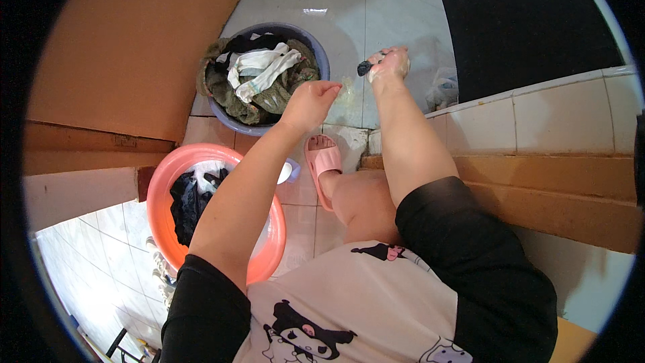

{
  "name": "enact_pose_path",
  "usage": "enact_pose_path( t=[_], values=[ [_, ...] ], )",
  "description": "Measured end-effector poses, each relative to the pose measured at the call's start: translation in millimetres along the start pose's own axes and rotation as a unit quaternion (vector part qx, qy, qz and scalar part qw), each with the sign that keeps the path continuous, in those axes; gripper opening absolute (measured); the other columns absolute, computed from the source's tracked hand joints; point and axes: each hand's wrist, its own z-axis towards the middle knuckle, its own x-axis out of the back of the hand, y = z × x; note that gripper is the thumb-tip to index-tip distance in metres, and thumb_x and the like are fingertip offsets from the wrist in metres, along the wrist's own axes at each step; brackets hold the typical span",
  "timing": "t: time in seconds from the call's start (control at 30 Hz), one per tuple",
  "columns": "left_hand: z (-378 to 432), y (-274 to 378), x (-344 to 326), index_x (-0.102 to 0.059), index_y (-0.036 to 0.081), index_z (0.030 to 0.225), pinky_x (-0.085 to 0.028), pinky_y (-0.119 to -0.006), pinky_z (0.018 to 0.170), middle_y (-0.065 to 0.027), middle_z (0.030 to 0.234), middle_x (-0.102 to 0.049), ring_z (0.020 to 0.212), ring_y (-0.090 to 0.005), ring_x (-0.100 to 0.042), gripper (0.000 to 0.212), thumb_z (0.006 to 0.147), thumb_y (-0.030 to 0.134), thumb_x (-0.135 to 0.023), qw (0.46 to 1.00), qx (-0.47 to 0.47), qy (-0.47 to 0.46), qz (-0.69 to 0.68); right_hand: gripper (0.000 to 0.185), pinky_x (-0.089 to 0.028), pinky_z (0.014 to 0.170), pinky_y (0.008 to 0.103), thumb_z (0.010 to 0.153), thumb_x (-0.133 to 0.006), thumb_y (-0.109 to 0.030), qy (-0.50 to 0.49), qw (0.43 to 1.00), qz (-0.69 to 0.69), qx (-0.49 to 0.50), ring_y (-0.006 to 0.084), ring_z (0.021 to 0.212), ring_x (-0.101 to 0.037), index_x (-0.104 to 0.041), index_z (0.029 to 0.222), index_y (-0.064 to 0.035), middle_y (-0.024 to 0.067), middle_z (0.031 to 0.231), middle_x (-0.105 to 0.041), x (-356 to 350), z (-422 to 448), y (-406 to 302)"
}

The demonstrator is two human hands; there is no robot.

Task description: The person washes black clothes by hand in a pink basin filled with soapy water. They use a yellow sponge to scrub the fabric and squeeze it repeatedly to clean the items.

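Observation:
My left hand (311, 104) is closed with thumb and fingers together, above the right rim of a blue-grey basin (325, 63); nothing shows in it. A heap of clothes fills that basin: white fabric (264, 68) with black cloth, over olive-green textile (277, 96). My right hand (389, 64), coated in whitish suds, is curled around a small dark cloth (364, 68), of which only bits stick out. Nearer my body, partly behind my left forearm, stands a pink-orange basin (160, 212). Wet black cloth (186, 206) and white foam (205, 171) lie inside.
A lavender container (294, 170) with something white stands beside the pink-orange basin. My foot wears a pink slipper (322, 161). A brown door panel (136, 50) rises left; a tiled ledge (478, 126) and black panel (529, 25) flank the right. Pale sneakers (162, 272) sit lower left.

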Motion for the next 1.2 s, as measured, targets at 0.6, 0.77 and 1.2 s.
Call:
enact_pose_path(
  t=[0.6,0.77,1.2],
  values=[
    [-141,-27,111,-0.045,0.005,0.114,-0.046,-0.023,0.065,-0.0021,0.093,-0.050,0.079,-0.0097,-0.050,0.038,0.080,0.010,-0.061,0.887,0.085,0.289,-0.351,0.033,-0.041,0.085,0.0364,0.086,-0.038,-0.015,-0.562,0.738,-0.141,-0.346,0.0253,0.095,-0.052,-0.050,0.106,0.0070,0.0141,0.100,-0.056,-32,-205,110],
    [-232,-34,130,-0.053,0.005,0.096,-0.043,-0.022,0.057,-0.0012,0.080,-0.054,0.066,-0.0083,-0.051,0.012,0.085,0.011,-0.053,0.863,0.119,0.388,-0.301,0.040,-0.041,0.090,0.0306,0.082,-0.053,-0.002,-0.684,0.542,-0.305,-0.381,0.0168,0.102,-0.050,-0.044,0.121,-0.0014,0.0093,0.112,-0.051,-2,-262,142],
    [-369,-137,82,-0.046,0.010,0.121,-0.038,-0.029,0.090,-0.0094,0.107,-0.053,0.101,-0.0236,-0.050,0.048,0.077,0.013,-0.063,0.921,0.207,0.311,-0.111,0.038,-0.039,0.051,0.0261,0.083,-0.055,-0.042,-0.537,0.491,-0.593,-0.344,0.0122,0.068,-0.048,-0.050,0.106,-0.0116,0.0033,0.083,-0.053,126,-336,233]
  ],
)
